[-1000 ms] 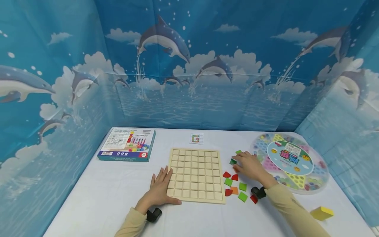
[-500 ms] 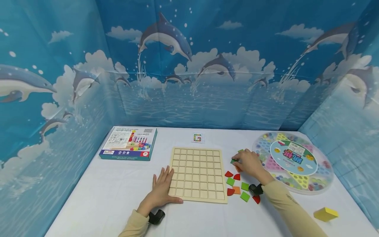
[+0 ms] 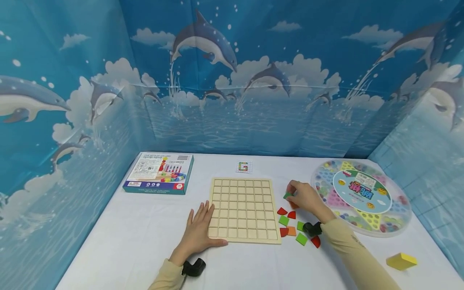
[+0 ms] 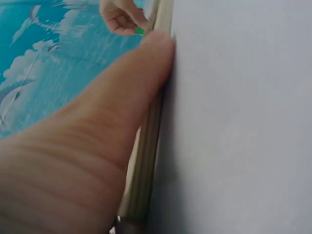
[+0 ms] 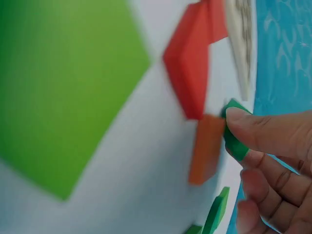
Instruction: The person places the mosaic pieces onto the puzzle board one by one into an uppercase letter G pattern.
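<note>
Head view: rested the left hand, fingers straight, on the near left corner of the wooden grid board; farther off, pinched a dark green tile in the right hand, just beside an orange tile, after reaching with parted fingers a second earlier, presumably securing the grasp.

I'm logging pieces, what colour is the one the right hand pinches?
Dark green; the piece shows best in the right wrist view.
</note>
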`<state>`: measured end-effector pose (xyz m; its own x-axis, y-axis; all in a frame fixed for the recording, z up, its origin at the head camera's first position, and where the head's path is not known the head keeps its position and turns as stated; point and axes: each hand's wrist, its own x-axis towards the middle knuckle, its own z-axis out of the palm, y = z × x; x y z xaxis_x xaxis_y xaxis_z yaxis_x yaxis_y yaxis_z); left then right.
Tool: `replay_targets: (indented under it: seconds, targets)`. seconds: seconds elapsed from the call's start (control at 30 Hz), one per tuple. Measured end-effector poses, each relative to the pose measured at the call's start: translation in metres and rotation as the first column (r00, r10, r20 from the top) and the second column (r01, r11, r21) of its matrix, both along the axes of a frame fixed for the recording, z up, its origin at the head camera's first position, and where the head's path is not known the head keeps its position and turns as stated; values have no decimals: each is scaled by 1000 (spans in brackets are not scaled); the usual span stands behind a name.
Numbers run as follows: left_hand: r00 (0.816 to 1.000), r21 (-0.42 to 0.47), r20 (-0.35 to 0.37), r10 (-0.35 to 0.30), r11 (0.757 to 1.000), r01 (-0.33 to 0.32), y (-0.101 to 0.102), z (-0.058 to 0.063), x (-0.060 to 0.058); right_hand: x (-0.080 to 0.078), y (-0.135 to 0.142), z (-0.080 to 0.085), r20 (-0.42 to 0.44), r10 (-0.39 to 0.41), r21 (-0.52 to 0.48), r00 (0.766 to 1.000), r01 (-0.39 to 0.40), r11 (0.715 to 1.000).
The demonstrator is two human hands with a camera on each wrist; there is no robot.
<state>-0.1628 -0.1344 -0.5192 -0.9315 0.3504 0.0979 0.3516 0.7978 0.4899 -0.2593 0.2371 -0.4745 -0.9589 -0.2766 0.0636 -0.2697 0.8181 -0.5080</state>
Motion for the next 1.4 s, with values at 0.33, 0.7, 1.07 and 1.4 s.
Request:
replay_targets:
  seconds: [0.33, 0.7, 1.07, 1.4]
  targets:
    - [999, -14, -39, 28, 999, -29, -2, -5, 0, 1, -28, 3, -105, 33, -158, 994, -50, 986]
    - [997, -20, -69, 47, 999, -48, 1, -7, 2, -2, -75, 7, -51, 81, -282, 995, -92, 955]
    - [997, -35, -66, 37, 999, -40, 0, -5, -1, -13, -114, 1, -25, 156, -386, 988, -153, 910]
    - [997, -51, -69, 33, 998, -37, -2, -8, -1, -21, -160, -8, -41, 110, -372, 993, -117, 921]
